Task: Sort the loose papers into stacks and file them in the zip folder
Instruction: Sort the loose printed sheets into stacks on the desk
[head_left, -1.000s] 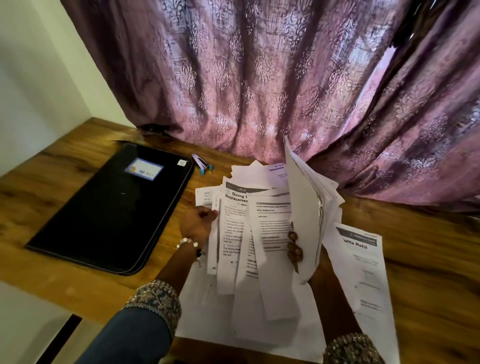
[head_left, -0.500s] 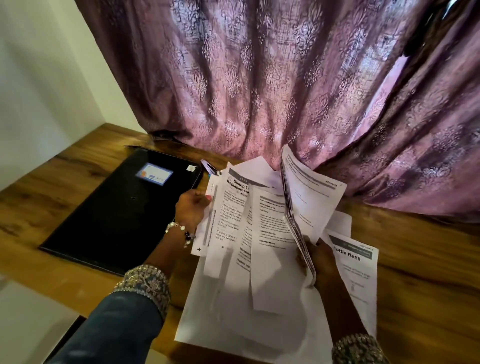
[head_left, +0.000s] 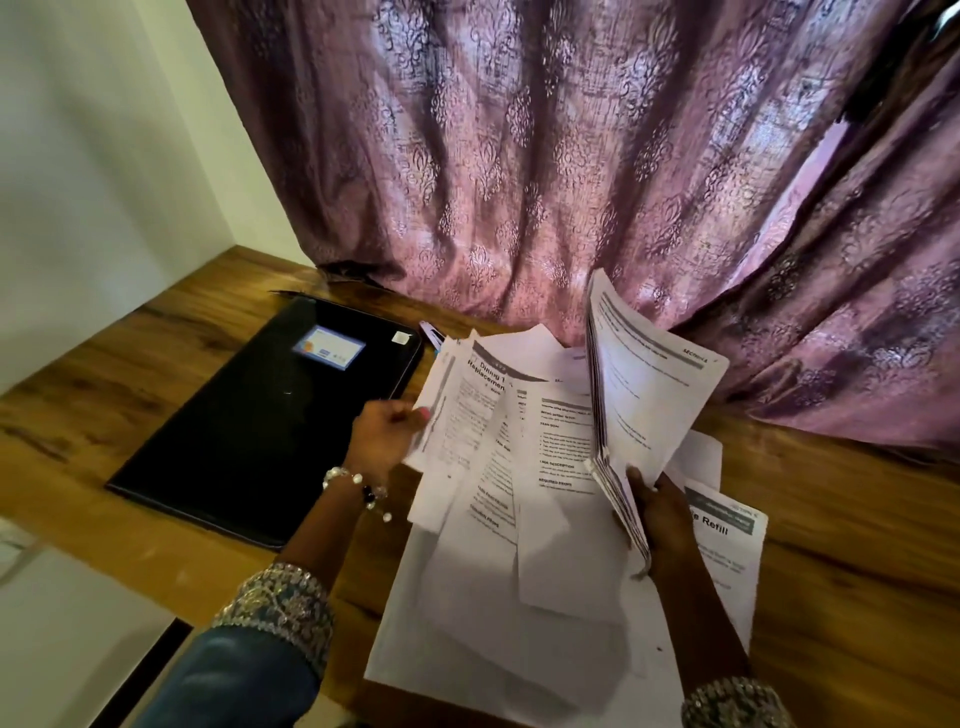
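Note:
A black zip folder (head_left: 260, 421) with a small label lies shut and flat on the wooden table (head_left: 857, 545), left of the papers. My left hand (head_left: 387, 431) pinches the left edge of a fanned bunch of printed sheets (head_left: 488, 415). My right hand (head_left: 660, 509) grips a thick bundle of papers (head_left: 649, 400) by its lower edge, held upright and fanned open toward the curtain. More loose sheets (head_left: 519, 639) lie spread on the table under both hands, one headed "Refill" (head_left: 727, 540) at the right.
A purple patterned curtain (head_left: 571, 156) hangs right behind the table's far edge. A small pen-like object (head_left: 431, 332) pokes out between the folder and the papers. A white wall (head_left: 104, 156) borders the left. The table's near edge runs under my forearms.
The right hand's bundle has tipped back and opened toward the curtain, showing its printed face. The left hand has shifted slightly left with its sheets. The view has drifted right.

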